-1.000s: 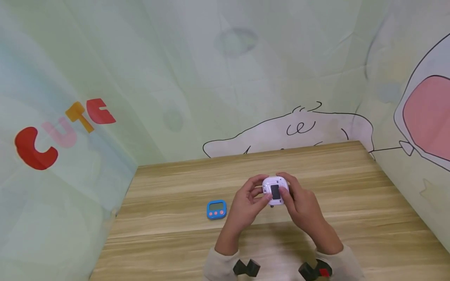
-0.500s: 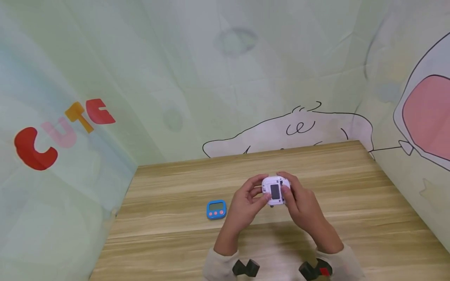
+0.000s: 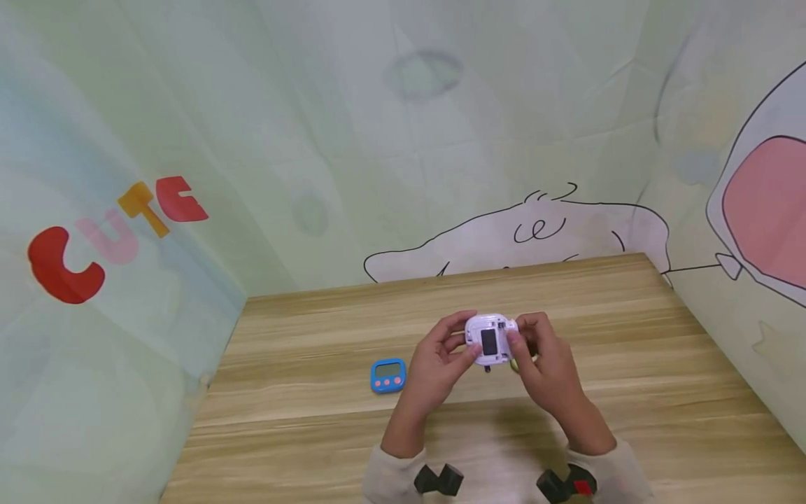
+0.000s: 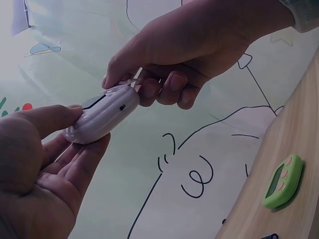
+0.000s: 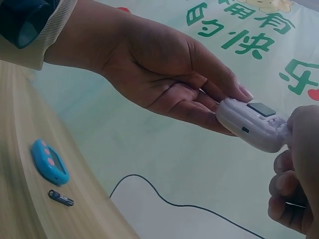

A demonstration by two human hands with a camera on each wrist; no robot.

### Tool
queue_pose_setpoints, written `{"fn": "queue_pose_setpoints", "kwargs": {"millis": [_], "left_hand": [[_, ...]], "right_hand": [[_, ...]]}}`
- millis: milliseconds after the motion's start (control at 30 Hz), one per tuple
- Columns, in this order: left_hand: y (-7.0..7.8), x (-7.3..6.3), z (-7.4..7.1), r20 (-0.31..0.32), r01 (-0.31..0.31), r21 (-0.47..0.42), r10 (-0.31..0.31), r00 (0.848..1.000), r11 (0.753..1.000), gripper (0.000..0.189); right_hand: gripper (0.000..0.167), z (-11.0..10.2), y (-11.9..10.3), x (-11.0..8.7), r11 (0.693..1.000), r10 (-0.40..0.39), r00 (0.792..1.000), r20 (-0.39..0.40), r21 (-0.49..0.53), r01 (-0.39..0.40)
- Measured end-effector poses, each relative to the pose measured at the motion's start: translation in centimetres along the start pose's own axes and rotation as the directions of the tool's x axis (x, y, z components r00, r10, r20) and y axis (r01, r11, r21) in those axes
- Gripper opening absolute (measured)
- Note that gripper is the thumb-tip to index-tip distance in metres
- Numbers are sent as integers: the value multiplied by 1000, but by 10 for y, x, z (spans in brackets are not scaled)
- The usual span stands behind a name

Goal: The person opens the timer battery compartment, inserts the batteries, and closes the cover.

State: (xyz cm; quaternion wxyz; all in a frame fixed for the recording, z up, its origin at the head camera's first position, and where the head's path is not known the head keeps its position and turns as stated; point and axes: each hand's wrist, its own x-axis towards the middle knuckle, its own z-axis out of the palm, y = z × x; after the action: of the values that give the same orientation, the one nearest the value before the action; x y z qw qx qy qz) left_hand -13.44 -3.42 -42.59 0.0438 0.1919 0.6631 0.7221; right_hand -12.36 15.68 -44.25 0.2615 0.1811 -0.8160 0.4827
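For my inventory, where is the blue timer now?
In the head view, the blue timer lies on the table, just left of the left hand.

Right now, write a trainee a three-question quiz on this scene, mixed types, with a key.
1. In the right wrist view, what lies beside the blue digital timer?
2. True or false: both the left hand and the right hand touch the white timer.
3. In the left wrist view, which timer lies on the wooden table? A) red B) green C) yellow

Key: 1. a battery; 2. true; 3. B, the green digital timer.
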Motion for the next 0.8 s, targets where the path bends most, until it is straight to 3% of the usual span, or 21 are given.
{"fn": "queue_pose_setpoints", "kwargs": {"millis": [267,600,800], "left_hand": [[23,-5,2,-8,-2,19,2,1000,1000,46],[23,-5,-3,-22,3,42,-2,1000,999,45],[26,-6,-5,-22,3,42,-2,1000,999,45]], "right_hand": [[12,-4,-5,4,1000,16,998,-58,14,-15],[9,-6,-6,4,971,216,976,-2,110,-214],[9,-9,-17,6,958,259,965,35,114,-261]]}}
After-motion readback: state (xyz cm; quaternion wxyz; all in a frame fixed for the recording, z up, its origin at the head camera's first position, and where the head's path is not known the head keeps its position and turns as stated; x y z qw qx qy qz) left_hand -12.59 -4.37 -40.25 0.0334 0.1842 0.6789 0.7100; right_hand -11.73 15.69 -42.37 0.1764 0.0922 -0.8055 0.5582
